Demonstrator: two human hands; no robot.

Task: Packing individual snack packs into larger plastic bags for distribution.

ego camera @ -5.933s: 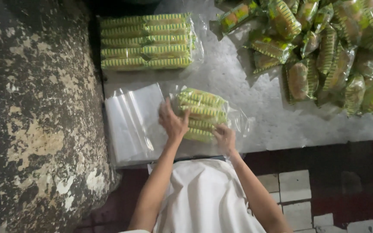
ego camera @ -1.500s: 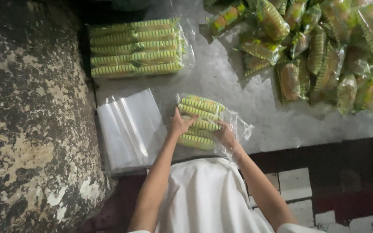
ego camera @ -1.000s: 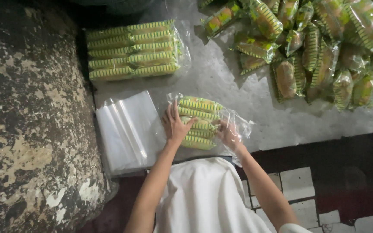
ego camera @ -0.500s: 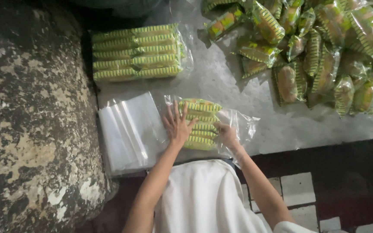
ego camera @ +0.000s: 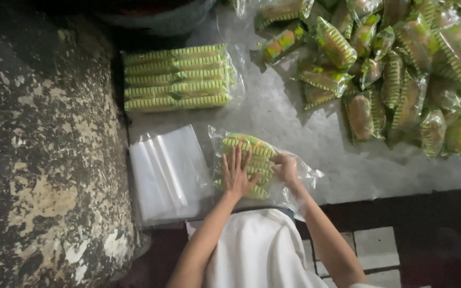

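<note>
Left hand (ego camera: 237, 176) lies flat, fingers (ego camera: 236, 159) spread and released, pressing on a clear plastic bag of green-and-yellow striped snack packs (ego camera: 252, 154). Right hand (ego camera: 285, 168) sits at the bag's right side, fingers curled on the plastic film; whether they pinch it or just rest, can't tell. The bag lies on the grey speckled counter (ego camera: 294, 122), close to its near edge, w/ loose film trailing right of the right hand and reaching the counter lip.

Just left of the bag, touching or nearly so, is a stack of empty clear plastic bags (ego camera: 169, 173); its near end hangs at the counter's front edge. Behind the stack, apart from it, sits a filled, sealed clear bag of striped packs in neat rows (ego camera: 180, 77), near the counter's left edge. Far right & back: a loose heap of individual green-and-yellow wrapped snacks (ego camera: 401, 69), running out of frame at the top and right.

Open counter room: a bare strip btwn the handled bag and the heap, widening toward the front right. Left of the counter rises a rough, peeling dark stone surface (ego camera: 38, 160), hemming in that side. Below the counter edge, the person's white garment (ego camera: 262, 250) and pale floor tiles (ego camera: 374, 250) show.
</note>
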